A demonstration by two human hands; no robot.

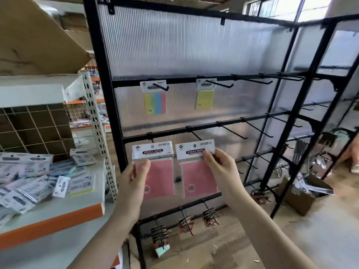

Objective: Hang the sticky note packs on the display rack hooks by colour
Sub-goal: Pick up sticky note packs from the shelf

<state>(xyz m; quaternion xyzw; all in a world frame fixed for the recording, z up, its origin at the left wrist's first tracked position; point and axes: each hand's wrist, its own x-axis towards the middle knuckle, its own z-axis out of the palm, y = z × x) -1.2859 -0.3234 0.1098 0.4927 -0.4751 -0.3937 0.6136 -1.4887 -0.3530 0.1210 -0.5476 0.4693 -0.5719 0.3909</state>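
We are facing a black display rack (pixel 108 98) with rows of hooks, and we hold up two pink sticky note packs side by side in front of its second crossbar (pixel 194 131). Each pack hangs upright, its long axis vertical, white header card on top.

Our left hand (pixel 134 177) holds the left pink pack (pixel 159 171), thumb pressed across its front just under the header, the other fingers hidden behind it. Our right hand (pixel 217 167) pinches the right pink pack (pixel 198 177) at the lower right corner of its header, thumb in front and fingers curled behind.

The relation that matters: the headers sit just below the second crossbar, and two hooks (pixel 196 135) stick out towards us just above and behind them. The hook tips are hidden by the cards, so we cannot tell whether either hang hole is lined up. In our judgement the right pack is the nearer to a hook.

One row up, a multicolour pack (pixel 155 102) and a yellow pack (pixel 205 100) already hang on separate hooks. To our left, a surface (pixel 58 214) carries a loose pile of unsorted packs (pixel 29 181).
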